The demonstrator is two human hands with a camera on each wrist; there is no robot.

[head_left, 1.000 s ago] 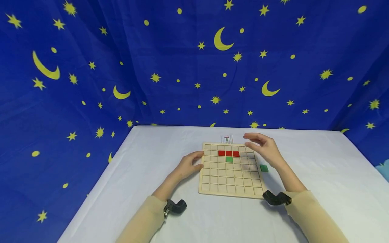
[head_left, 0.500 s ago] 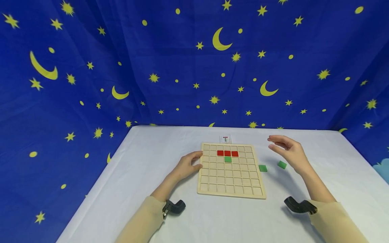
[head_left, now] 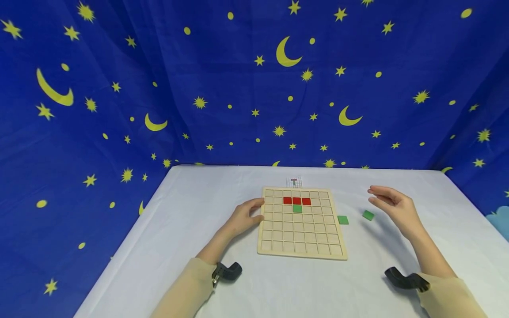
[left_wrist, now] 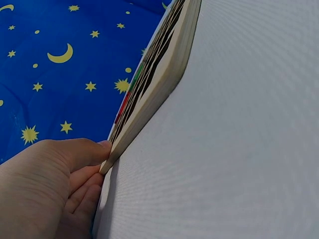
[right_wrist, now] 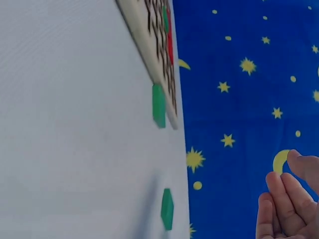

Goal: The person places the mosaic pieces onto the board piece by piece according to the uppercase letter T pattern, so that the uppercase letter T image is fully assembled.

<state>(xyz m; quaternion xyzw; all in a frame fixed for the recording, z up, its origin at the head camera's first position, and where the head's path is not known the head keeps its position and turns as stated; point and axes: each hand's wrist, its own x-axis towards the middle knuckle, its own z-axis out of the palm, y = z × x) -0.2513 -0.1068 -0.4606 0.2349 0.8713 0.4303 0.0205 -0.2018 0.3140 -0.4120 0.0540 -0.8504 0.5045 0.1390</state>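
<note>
A pale wooden grid board (head_left: 300, 240) lies flat on the white table. Three red tiles (head_left: 296, 201) form a row in its upper part, with one green tile (head_left: 297, 208) below the middle one. My left hand (head_left: 243, 216) touches the board's left edge with thumb and fingers; in the left wrist view the thumb (left_wrist: 89, 153) meets the rim. Raised over the table to the right, my right hand (head_left: 397, 211) holds nothing. Near it lies a loose green tile (head_left: 368, 215). Another green tile (head_left: 343, 220) sits against the board's right edge.
Behind the board lies a small printed card (head_left: 294, 182) showing a grid with a coloured T shape. A blue curtain (head_left: 222, 66) with yellow stars and moons stands at the back and sides of the white tabletop (head_left: 199, 198).
My right hand has moved right, from above the board's upper right corner to beyond the loose green tiles. The outer green tile has come into sight. My left hand has stayed at the board's edge.
</note>
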